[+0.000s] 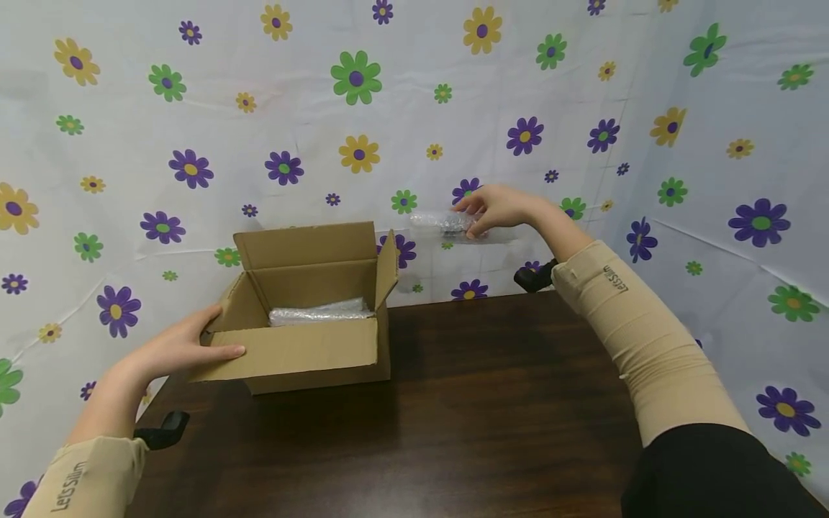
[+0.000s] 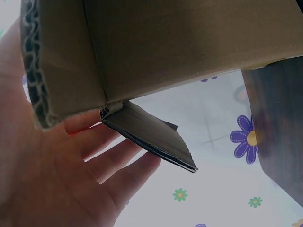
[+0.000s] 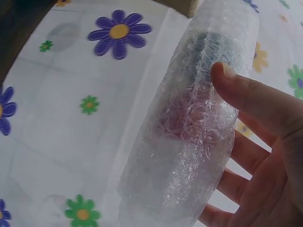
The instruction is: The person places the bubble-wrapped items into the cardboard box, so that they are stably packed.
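Note:
My right hand holds a bubble-wrapped package up in the air, right of the cardboard box and above the table. The thumb presses one face of the wrap while the fingers reach round behind it. Dark and reddish contents show blurrily through the plastic; what they are I cannot tell. At the box's left corner, my left hand grips the flaps, its thumb lying over the front flap. In the left wrist view, its fingers extend behind a side flap. More bubble wrap lies inside the open box.
The box stands on a dark brown wooden table, toward its back left. Behind and to the right hangs a white sheet with flower prints. A black wrist mount sticks out under the right forearm, another by the left.

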Action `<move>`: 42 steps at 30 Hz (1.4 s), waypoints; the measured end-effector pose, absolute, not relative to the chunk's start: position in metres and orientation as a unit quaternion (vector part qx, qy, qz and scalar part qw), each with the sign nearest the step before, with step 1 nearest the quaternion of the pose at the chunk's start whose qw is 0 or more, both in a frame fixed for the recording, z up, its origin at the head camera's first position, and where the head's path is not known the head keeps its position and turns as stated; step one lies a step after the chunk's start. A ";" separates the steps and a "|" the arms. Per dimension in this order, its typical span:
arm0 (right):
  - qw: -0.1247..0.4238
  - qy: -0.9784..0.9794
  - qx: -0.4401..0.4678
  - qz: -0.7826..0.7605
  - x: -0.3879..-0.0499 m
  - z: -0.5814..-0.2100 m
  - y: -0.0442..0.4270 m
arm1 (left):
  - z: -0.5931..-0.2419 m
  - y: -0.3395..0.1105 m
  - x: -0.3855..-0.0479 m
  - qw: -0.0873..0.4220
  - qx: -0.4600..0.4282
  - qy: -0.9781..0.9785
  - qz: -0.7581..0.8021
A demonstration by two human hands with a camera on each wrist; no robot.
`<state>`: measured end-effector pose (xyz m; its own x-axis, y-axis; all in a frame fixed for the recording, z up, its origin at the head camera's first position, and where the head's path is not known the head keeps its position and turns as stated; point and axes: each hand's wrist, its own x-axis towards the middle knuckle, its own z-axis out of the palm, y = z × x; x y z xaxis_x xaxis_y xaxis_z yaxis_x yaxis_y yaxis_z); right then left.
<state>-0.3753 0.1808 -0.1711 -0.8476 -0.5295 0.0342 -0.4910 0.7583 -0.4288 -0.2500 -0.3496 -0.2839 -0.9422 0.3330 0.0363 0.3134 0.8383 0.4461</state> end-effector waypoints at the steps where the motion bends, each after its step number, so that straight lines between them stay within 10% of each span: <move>1: 0.040 0.936 -0.276 -0.212 -0.375 -0.166 0.177 | -0.284 -0.350 -0.250 0.022 0.167 0.959 0.229; 42: 0.077 0.892 -0.382 -0.228 -0.382 -0.140 -0.006 | -0.286 -0.351 -0.249 0.018 0.166 0.958 0.233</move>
